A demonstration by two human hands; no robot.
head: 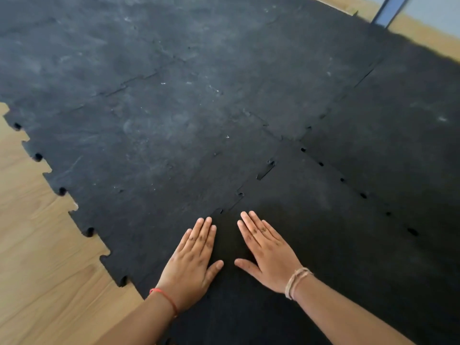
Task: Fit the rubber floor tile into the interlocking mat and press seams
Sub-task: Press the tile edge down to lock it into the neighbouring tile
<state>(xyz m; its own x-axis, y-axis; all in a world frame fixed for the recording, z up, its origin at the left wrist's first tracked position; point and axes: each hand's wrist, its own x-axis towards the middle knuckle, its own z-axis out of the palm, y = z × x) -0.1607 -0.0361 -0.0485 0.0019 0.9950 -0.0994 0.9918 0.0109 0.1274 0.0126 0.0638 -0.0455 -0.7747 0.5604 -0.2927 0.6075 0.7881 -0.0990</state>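
Note:
A darker black rubber floor tile (323, 220) lies in the near right part of the interlocking mat (149, 108), which is dusty grey-black and covers most of the floor. My left hand (191, 265) lies flat, palm down, on the seam (249, 190) between the dusty neighbour and the dark tile. My right hand (267, 252) lies flat on the dark tile just right of that seam. Both hands hold nothing. Farther up the seam one tab (266, 169) stands slightly raised with a gap. Small gaps dot the tile's right seam (363, 195).
Bare wooden floor (37, 257) shows at the left, beyond the mat's toothed edge (62, 190). More wood floor and a dark metal post (388, 9) are at the far right corner. Another dark tile (398, 125) lies to the right.

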